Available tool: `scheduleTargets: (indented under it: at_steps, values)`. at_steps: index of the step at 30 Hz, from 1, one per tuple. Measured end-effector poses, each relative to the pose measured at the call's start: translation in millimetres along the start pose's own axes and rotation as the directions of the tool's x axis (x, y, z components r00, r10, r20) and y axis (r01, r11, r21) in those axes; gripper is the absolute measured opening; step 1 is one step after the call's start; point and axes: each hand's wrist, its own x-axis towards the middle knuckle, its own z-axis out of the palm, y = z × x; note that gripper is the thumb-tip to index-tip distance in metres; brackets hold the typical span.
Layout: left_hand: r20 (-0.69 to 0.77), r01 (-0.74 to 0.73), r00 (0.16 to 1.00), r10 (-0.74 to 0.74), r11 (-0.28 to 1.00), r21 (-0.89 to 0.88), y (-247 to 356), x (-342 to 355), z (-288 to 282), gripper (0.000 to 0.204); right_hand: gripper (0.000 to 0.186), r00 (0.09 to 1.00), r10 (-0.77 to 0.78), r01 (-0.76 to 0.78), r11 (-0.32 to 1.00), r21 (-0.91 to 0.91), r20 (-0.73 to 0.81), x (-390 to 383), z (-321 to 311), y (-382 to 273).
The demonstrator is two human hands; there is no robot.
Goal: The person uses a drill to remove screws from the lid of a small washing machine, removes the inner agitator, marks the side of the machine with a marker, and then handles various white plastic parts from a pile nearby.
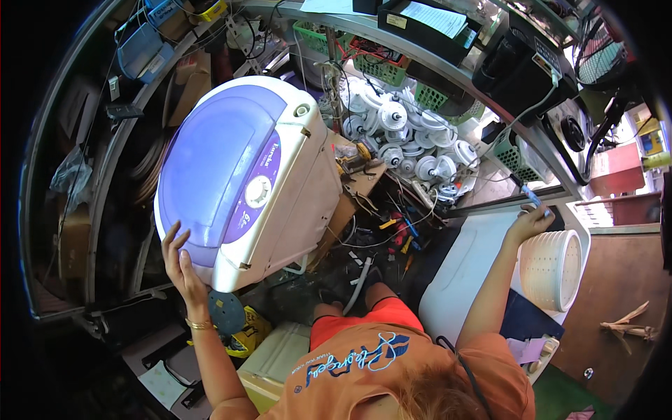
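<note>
A small washing machine (294,203) with a white body, a translucent purple lid and a white dial stands tilted on the left. My left hand (183,269) lies against its near corner, fingers stretched out and spread along the lid's edge. Out to the right, my right hand (530,224) is closed round a slim blue-handled screwdriver (533,198), raised above a larger white machine casing (462,255). Close to that hand, a white perforated spin tub (553,271) lies on its side on the casing.
White pulley-like parts (413,136) are heaped beyond the washing machine. Pliers, screwdrivers and other hand tools (406,231) litter the dark floor ahead of my feet. A pale hose (358,283) lies between them. Cluttered shelves (115,140) line the left; a black bin (518,63) is at far right.
</note>
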Motion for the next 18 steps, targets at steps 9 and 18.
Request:
scheduleTargets:
  at_steps: [9, 18]
  values:
    - [0.516, -0.219, 0.775, 0.365, 0.921, -0.322, 169.7, -92.3, 102.5, 0.059, 0.021, 0.545, -0.058, -0.453, 0.819, 0.352, 0.836, -225.6, -34.6, -158.8]
    - [0.562, 0.055, 0.759, 0.328, 0.828, -0.558, 64.3, -167.0, 232.9, 0.023, 0.035, 0.115, -0.423, -0.671, 0.634, 0.384, 0.899, -308.9, 25.1, -61.7]
